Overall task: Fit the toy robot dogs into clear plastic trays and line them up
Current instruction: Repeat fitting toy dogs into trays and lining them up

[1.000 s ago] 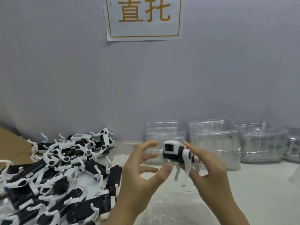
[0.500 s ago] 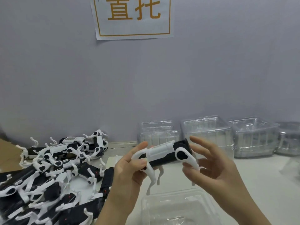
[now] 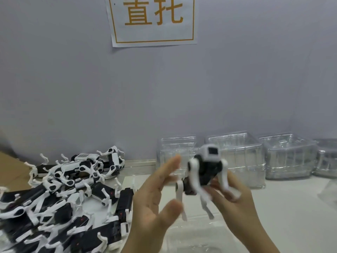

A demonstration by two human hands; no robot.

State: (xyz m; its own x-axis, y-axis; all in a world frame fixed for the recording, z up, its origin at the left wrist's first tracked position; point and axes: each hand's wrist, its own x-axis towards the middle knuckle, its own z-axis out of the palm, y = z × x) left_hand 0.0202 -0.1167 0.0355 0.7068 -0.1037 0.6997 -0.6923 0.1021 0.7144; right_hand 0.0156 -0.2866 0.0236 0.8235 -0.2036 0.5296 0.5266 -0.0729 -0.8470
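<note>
**Right hand** (image 3: 237, 203): the fingers are curled beneath and behind the black-and-white plastic toy robot dog (image 3: 205, 173) and grip it in the air above the near centre of the white table (image 3: 295, 207). The toy robot dog is roughly upright. Its square white head with a dark screen is at the top, facing the camera, and its white legs hang down. Motion blur hides finer detail.

**Left hand** (image 3: 155, 203): held wide, with the fingers straight and the thumb spread, holding nothing. It sits just left of the toy robot dog. Because of the blur, it cannot be told whether the fingertips touch the legs.

**Clear plastic tray** (image 3: 197, 238): lies flat on the table at the near edge, under both hands and apart from the toy robot dog.

**Pile of loose black-and-white robot dogs** (image 3: 69, 194): covers the left of the table from the near edge to the far wall. The bodies lie at mixed angles with the legs tangled.

**Stacks of clear plastic trays** (image 3: 237, 157): four stacks stand in a row along the far wall, from centre to right. The rightmost is cut off by the frame edge.

**Brown cardboard sheet** (image 3: 11, 168): at the far left, beside the pile.

**White paper sign with an orange border and orange characters** (image 3: 153, 35): fixed to the grey wall (image 3: 73, 88), above centre.
</note>
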